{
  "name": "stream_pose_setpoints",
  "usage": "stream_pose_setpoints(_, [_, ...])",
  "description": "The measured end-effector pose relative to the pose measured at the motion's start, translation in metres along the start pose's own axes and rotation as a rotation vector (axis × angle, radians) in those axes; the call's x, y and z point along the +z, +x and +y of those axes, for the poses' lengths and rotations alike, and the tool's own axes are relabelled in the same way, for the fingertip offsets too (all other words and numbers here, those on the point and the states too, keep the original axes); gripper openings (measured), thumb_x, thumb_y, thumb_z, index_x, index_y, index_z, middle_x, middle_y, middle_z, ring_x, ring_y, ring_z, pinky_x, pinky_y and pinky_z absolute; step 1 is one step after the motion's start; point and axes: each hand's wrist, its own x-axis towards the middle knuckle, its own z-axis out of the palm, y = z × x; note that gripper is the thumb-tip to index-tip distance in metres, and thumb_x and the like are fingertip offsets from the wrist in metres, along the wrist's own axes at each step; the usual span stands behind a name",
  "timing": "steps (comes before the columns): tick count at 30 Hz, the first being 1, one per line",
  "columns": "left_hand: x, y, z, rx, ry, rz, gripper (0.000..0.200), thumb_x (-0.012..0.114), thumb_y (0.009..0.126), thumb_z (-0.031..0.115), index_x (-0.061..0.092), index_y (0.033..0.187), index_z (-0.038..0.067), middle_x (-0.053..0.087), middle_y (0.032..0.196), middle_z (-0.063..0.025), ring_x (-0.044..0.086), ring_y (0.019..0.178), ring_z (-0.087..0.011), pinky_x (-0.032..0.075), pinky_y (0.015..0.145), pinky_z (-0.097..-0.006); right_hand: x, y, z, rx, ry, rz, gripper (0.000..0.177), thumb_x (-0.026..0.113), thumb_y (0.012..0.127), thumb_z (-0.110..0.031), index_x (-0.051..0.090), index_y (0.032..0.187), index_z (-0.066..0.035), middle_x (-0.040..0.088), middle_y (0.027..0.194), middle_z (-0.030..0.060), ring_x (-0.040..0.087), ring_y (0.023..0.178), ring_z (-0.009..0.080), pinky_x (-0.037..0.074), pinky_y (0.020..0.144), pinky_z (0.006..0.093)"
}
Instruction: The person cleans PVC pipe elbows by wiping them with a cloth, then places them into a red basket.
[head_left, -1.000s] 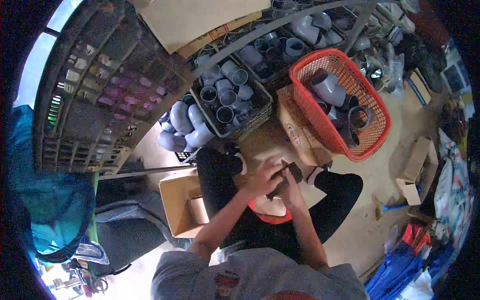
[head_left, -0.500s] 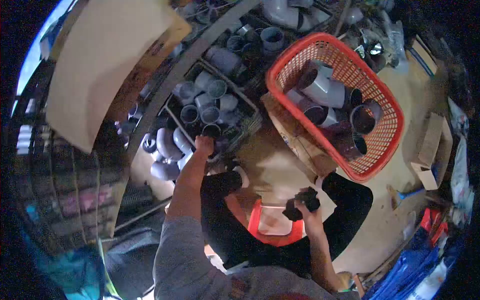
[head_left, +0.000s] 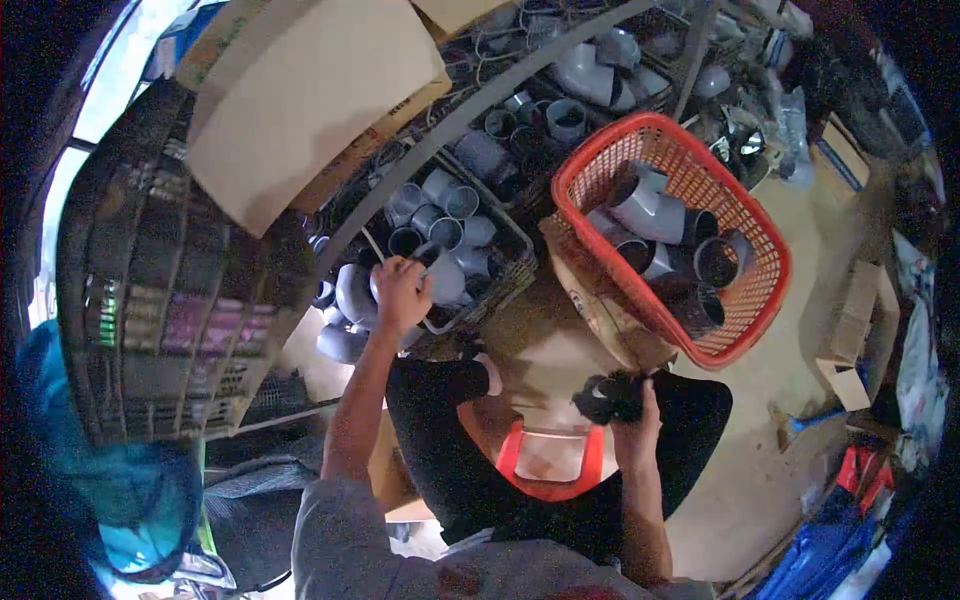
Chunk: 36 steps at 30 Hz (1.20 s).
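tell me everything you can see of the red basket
The red basket looks like plastic: a roughly rectangular, open-topped tub with latticed walls and a thick, smooth rim. It stands opening up, its long side slanting from upper left to lower right in the view. Several gray pipe fittings lie jumbled inside, most in its left and lower parts. A cardboard box sits along its left side. Neither the left hand nor the right hand touches it.
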Motion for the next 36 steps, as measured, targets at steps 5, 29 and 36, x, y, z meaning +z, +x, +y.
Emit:
stream_pose_setpoints(5, [-0.098,-0.047,0.074,-0.157,-0.6,0.417,0.013,0.06,0.092,0.012,0.057,0.1,0.002,0.063,0.087,-0.0223,0.062,0.077,-0.0435,0.048,0.071,-0.0461,0.072,-0.042,-0.032,-0.636,-0.626,-0.165,0.051,0.059,0.095,-0.017,0.045,0.142,-0.003,0.052,0.137,0.0126,0.051,0.126,0.0238,0.038,0.109,0.0411])
stream_pose_setpoints(29, [-0.218,-0.119,0.211,-0.231,-1.025,0.377,0.044,0.069,0.088,0.005,0.039,0.056,0.002,0.037,0.052,0.004,0.029,0.051,-0.005,0.023,0.046,-0.0289,0.076,-0.1,0.002,-0.94,-1.156,-0.717,0.07,0.059,0.092,-0.023,0.029,0.152,-0.001,0.036,0.147,0.0336,0.036,0.136,0.0499,0.029,0.115,0.0493])
stream_pose_setpoints(36, [-0.22,-0.129,0.204,-0.209,-1.278,0.277,0.039,0.068,0.087,0.003,0.044,0.056,0.003,0.042,0.052,0.0072,0.035,0.052,-0.004,0.027,0.046,-0.0285,0.124,-0.159,-0.033,-0.765,-0.968,-0.719,0.065,0.043,0.102,-0.029,0.022,0.153,0.006,0.036,0.15,0.0287,0.031,0.144,0.0402,0.022,0.119,0.0436])
